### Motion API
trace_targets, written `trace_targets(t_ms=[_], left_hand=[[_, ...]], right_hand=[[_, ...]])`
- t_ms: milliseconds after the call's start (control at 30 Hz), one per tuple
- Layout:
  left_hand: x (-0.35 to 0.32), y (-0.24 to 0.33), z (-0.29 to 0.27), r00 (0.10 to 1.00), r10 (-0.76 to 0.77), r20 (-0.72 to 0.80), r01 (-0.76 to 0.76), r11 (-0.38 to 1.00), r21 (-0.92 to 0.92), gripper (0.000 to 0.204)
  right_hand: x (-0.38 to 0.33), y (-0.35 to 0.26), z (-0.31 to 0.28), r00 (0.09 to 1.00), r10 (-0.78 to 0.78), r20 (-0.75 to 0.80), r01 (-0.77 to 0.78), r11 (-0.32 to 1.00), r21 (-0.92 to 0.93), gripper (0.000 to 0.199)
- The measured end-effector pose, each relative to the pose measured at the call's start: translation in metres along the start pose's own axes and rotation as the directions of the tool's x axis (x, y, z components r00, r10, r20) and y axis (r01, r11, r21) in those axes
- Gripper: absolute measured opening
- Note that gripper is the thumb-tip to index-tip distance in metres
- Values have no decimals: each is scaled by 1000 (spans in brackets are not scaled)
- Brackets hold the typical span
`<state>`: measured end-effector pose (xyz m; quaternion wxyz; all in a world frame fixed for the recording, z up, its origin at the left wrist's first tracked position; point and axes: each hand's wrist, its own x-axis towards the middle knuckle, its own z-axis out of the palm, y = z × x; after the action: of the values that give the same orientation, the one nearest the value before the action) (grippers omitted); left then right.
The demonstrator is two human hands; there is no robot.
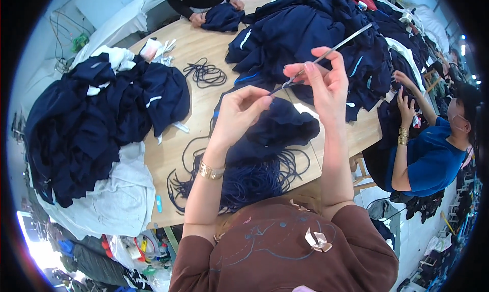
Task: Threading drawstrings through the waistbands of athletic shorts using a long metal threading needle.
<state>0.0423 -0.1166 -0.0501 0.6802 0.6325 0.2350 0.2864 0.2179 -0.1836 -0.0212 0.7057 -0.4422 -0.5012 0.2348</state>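
Left hand (238, 112): yours, thumb and fingertip pinching a dark cord (276, 91). Right hand (329, 85): yours, thumb and fingers gripping a slim metal tool (347, 41), one end meeting the cord. Both items: above the table (199, 104), over a navy garment (275, 126). Cord bundle (239, 185): table's near edge. Step, apparently: joining cord to tool; your next move likely calls for steady pinching, cord and tool aligned.

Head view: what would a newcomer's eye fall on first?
Probably the thin metal tool in the raised right hand, its near end meeting a dark strand pinched by the left hand. Next come the large navy cloth piles at the table's left and far right, and the tangled dark cords below the hands.
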Motion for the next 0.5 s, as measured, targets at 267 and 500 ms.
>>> trace_targets(t_ms=[267,500], left_hand=[[4,2,15,920,250,-302,-218,966,137,10],[7,-10,12,803,477,-357,-293,838,460,12]], right_hand=[[-13,13,4,998,66,-5,-64,984,167,21],[-21,20,21,998,-7,64,-5,983,183,21]])
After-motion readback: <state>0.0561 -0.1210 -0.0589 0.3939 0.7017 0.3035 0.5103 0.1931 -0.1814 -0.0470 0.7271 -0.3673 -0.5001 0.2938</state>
